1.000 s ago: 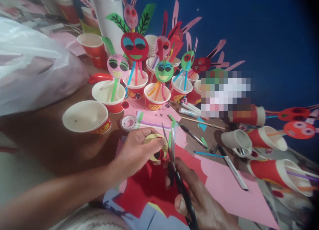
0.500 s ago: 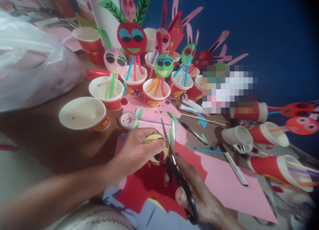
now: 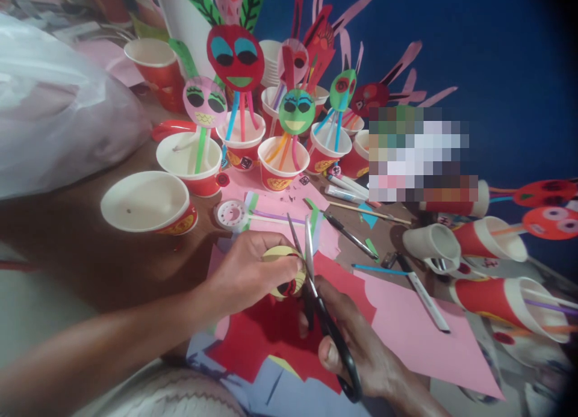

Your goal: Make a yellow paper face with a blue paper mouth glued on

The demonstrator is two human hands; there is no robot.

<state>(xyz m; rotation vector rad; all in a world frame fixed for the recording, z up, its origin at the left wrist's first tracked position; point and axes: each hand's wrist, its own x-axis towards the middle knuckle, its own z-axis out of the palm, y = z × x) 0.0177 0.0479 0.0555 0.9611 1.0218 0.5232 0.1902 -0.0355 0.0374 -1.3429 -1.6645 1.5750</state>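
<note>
We list, centre frame: left hand (image 3: pixel 253 268), fingers pinching one yellow disc (image 3: pixel 282 253); lower right: right hand (image 3: pixel 361 345), fingers curled around black-handled scissors (image 3: pixel 324 315).

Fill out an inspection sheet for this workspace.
Surface: brown table, partly covered by red paper and pink paper.
Job's things: yellow disc, marked red and black; scissors, blades apart, at its edge.
Clutter: paper cups, some holding paper-faced figures; pen; marker.
Hands: left hand pinches the yellow disc; right hand holds the scissors.
Cables: none identifiable; upper left is blurred.
Surroundings: blue wall behind; plastic bag at left.
</note>
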